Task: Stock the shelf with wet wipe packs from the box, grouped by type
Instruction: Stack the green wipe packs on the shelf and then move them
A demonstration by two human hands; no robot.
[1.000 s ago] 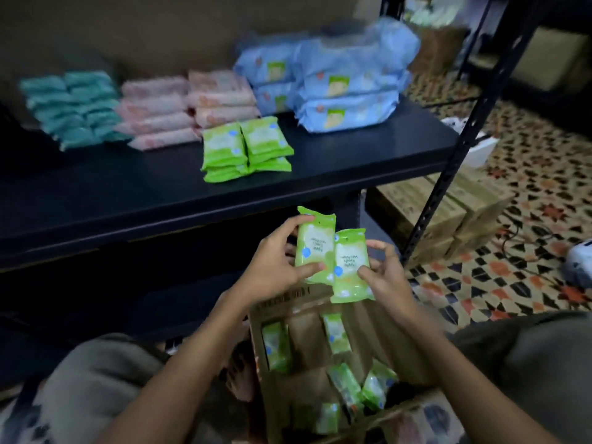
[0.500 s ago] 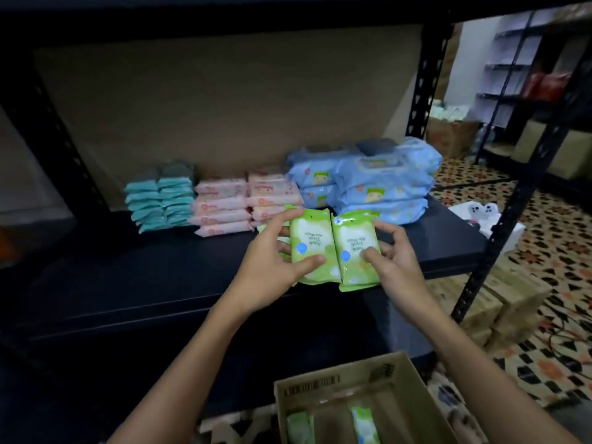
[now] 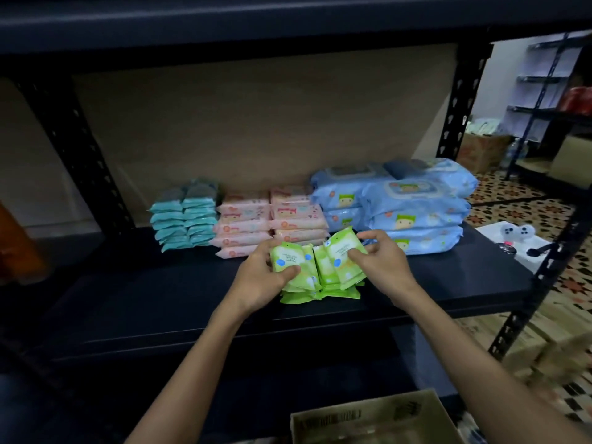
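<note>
My left hand (image 3: pixel 261 277) grips a green wet wipe pack (image 3: pixel 286 259) and sets it on top of the left green stack (image 3: pixel 298 294) on the dark shelf (image 3: pixel 160 302). My right hand (image 3: pixel 382 259) pinches a second green pack (image 3: pixel 339 248), tilted, over the right green stack (image 3: pixel 339 291). Behind stand teal packs (image 3: pixel 185 214), pink packs (image 3: pixel 272 221) and large blue packs (image 3: pixel 407 206), each type in its own pile. The cardboard box (image 3: pixel 368 418) shows at the bottom edge, its inside hidden.
Black perforated uprights (image 3: pixel 525 299) frame the shelf, and another shelf board (image 3: pixel 288 17) hangs close above. A white box with small items (image 3: pixel 512 241) lies on the patterned floor to the right. Cartons (image 3: pixel 544 350) sit lower right.
Both hands rose from the box with the two green packs and moved forward onto the shelf. The packs now lie on the green stacks, and my view has lifted to the shelf.
</note>
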